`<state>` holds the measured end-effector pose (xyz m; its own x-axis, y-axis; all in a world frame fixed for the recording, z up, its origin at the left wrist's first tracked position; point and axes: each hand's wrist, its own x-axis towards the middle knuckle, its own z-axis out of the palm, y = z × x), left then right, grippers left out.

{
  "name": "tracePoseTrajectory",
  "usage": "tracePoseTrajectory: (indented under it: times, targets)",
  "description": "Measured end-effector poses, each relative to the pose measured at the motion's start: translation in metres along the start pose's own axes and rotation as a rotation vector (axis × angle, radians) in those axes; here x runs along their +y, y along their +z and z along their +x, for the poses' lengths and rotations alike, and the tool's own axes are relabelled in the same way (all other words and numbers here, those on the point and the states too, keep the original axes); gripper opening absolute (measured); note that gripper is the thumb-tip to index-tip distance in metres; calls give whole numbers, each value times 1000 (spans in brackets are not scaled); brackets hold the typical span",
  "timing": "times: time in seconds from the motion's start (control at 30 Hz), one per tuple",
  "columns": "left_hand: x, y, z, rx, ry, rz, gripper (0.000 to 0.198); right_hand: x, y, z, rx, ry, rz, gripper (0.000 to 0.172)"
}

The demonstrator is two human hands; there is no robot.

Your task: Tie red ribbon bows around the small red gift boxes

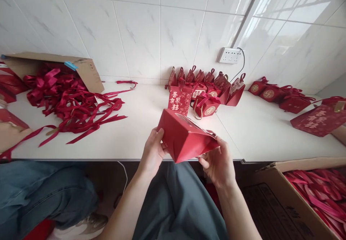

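A red paper gift box [180,135] is tilted on its side in the air over the table's front edge. Its plain red faces point toward me, and a printed panel shows along its upper side. My left hand [154,148] grips the box at its left end, thumb on top. At the other end, my right hand [218,160] holds the box by its narrower part, fingers partly hidden beneath. Just behind it stand a red card box with gold characters [178,101] and a small red box with a bow [207,104].
Several finished red boxes [235,90] line the wall. Loose red ribbons [72,103] spill from a cardboard box [90,75] at left. Another carton [270,186] holds ribboned red pieces at lower right. A power strip [229,56] is on the wall. Another person's hand [13,135] is at far left.
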<state>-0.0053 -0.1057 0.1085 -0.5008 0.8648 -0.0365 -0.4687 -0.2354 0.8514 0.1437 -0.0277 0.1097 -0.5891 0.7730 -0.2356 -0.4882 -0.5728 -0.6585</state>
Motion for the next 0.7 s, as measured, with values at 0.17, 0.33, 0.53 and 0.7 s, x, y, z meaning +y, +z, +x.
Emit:
tracePoseTrajectory:
  times: [0.17,0.33,0.53,0.7]
  targets:
    - [13,11,-11,-80,91,101,34,11,-18,9,-133,242,150,23]
    - [12,16,-19,-139,135,194,44,17,-31,8,-143,175,169,22]
    - [3,12,-21,-254,192,432,82,12,-43,11,-30,-292,37,24]
    - [0,8,-21,-413,316,644,80,9,-63,18,-50,-420,-71,30]
